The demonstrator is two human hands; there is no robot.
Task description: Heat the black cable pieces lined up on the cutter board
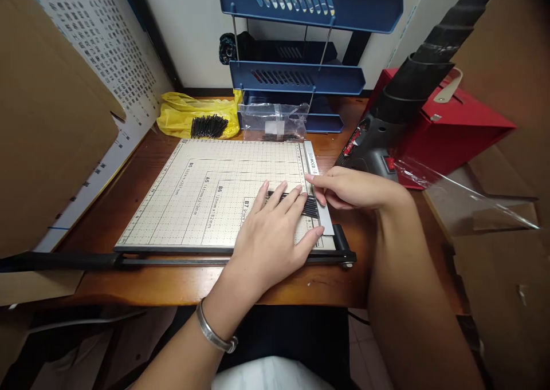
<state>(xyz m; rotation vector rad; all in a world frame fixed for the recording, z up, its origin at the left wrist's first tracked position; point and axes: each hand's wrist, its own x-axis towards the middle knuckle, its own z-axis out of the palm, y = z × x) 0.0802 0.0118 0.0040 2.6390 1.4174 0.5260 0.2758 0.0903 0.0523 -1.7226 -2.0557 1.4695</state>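
Note:
A paper trimmer [172, 207] with a cream grid board lies on the wooden desk, its long blade arm along the near edge. My left hand [272, 229] is spread flat over a row of thin black strips [310, 207] on the board, fingers extended and pressing down. The strips' right ends reach the trimmer's metal guide [320, 201]; my left hand covers much of the rest. At the guide, my right hand [348, 188] is closed, thumb over its upper face and curled fingers at its outer side.
Behind the trimmer are a yellow bag [172, 118] with a black bundle [209, 126], a clear plastic bag [253, 121] and a blue tiered rack [296, 75]. A black heat gun [373, 135] and a red box [455, 132] stand at right. Cardboard [51, 121] rises at left.

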